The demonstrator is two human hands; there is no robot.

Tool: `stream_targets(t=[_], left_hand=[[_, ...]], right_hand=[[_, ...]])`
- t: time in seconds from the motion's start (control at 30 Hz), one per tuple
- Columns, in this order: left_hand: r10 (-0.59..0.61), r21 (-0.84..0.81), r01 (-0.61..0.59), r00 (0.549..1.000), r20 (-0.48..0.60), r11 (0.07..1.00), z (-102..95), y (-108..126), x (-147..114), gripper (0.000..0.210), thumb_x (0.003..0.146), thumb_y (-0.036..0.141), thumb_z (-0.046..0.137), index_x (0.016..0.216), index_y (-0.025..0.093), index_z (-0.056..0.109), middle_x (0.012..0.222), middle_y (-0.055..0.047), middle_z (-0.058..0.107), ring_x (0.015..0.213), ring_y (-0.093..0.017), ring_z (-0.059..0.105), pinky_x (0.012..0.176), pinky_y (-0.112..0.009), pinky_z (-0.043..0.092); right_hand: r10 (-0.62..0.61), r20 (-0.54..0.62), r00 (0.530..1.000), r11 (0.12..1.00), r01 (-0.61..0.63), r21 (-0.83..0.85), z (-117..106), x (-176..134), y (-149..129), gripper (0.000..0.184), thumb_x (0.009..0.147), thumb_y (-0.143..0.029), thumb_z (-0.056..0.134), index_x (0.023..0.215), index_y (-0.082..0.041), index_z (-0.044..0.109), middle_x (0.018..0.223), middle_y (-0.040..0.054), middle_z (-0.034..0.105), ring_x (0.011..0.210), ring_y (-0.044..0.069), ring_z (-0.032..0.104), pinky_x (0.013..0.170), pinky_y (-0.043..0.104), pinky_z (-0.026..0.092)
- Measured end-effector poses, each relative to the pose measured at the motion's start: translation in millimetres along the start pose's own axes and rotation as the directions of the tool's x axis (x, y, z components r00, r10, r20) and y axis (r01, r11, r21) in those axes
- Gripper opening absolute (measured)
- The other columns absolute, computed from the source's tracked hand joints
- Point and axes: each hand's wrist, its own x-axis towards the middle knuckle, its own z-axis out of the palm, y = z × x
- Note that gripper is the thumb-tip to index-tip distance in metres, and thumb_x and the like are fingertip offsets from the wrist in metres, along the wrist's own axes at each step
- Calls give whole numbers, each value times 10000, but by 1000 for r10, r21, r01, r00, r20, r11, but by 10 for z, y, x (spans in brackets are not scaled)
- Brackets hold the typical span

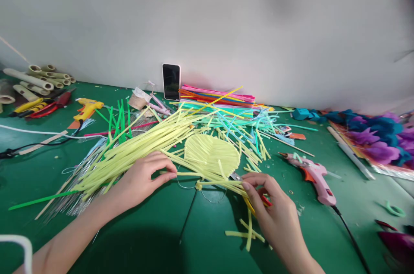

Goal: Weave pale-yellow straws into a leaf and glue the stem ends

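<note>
My left hand (144, 177) is closed, thumb and forefinger pinching the end of a pale yellow pipe cleaner (187, 174). Opposite it, my right hand (274, 205) pinches the ends of yellow pipe cleaner strands (223, 183). Between the hands lies a thin wire loop frame (210, 200) with a yellow wrapped knot (198, 185) and a dark stem (188, 218) pointing toward me. Just behind is a leaf shape (211, 153) made of yellow pipe cleaners. Scissors (236, 176) lie partly hidden beneath my right hand. Short yellow offcuts (249, 235) are in front.
A heap of yellow pipe cleaners (139, 149) lies at left, over thin wires (77, 200). A pink glue gun (318, 175) is at right, a yellow one (87, 108) at left. Coloured bundles (220, 97) and a phone (171, 81) stand by the wall. Purple flowers (378, 144) lie far right.
</note>
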Motion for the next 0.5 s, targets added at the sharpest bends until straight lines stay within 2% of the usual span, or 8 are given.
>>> stream_targets(t=[0.07, 0.13, 0.33, 0.5], left_hand=[[76, 4, -75, 997, -22, 997, 3, -9, -16, 157, 952, 364, 575, 910, 254, 679, 978, -4, 684, 1028, -184, 597, 910, -302, 450], [101, 37, -100, 995, -27, 994, -18, -61, -41, 146, 952, 356, 578, 915, 255, 676, 982, -6, 686, 1084, -195, 577, 940, -313, 438], [41, 142, -47, 998, 46, 989, -126, -298, -116, 180, 963, 367, 549, 885, 272, 680, 967, 1, 695, 1156, -222, 541, 952, -338, 428], [48, 175, -62, 995, 84, 983, -169, -347, -117, 201, 962, 375, 545, 856, 268, 679, 940, -2, 697, 1159, -231, 542, 956, -341, 422]], right_hand=[[-37, -35, 999, 998, 34, -60, 8, 77, -34, 163, 956, -385, 541, 872, -261, 606, 976, 21, 688, 897, 197, 614, 706, 312, 473], [-79, -53, 996, 990, 72, -121, 1, 147, -24, 172, 959, -383, 531, 866, -260, 604, 967, 27, 685, 921, 210, 595, 743, 330, 463], [-70, -27, 997, 973, 62, -221, -58, 137, 171, 191, 952, -393, 524, 845, -258, 606, 1009, 49, 664, 954, 237, 556, 790, 367, 441], [-42, 3, 999, 973, 41, -226, -78, -19, 306, 195, 943, -407, 523, 848, -251, 591, 1036, 61, 659, 954, 250, 548, 810, 390, 436]])
